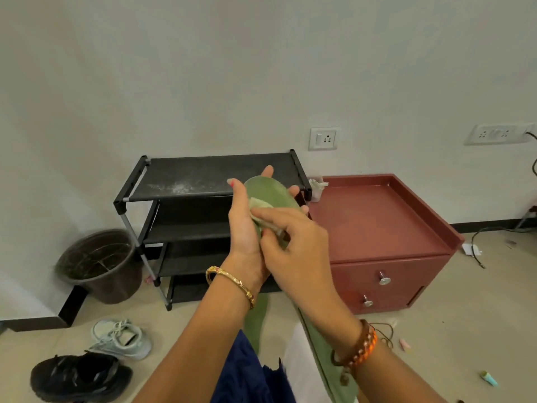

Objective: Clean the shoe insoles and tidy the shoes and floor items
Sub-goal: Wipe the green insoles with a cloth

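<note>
- Left hand (pixel 247 225) cradles a green insole (pixel 270 193) from behind and below: fingers are spread up along its back, thumb on the near edge. Judged purpose: to brace the flat piece so it does not bend under rubbing.
- Right hand (pixel 293 245) pinches a small pale wipe (pixel 261 207) between thumb and fingertips and presses it against the insole's face, about mid-length. Wipe looks crumpled; whether it is wet I cannot tell.
- The insole is held up at chest level, toe end pointing away toward the wall, tilted so the worked face is turned toward the camera. Heel end is hidden behind the two hands.
- Step in hand, as I judge it: wiping this insole. The toe part above the wipe shows no obvious dirt, but the colour is too even to say.
- Bangle (pixel 232 283) on the left wrist, braided orange-brown bands (pixel 357 353) on the right wrist.
- Behind the hands: black shoe rack (pixel 203 181) against the wall, top shelf dusted with white powder, shelves showing no shoes.
- Just right of the rack: red cabinet (pixel 386 228) with two knobs.
- Left of the rack: dark bucket (pixel 98 266) in the corner.
- On the floor, lower left: a pale green sneaker (pixel 122 338) and a black sneaker (pixel 78 376), touching, not yet on the rack.
- Lower right floor: small scattered bits, including a teal tube (pixel 489 378), well apart from the shoes; these still need picking up.
</note>
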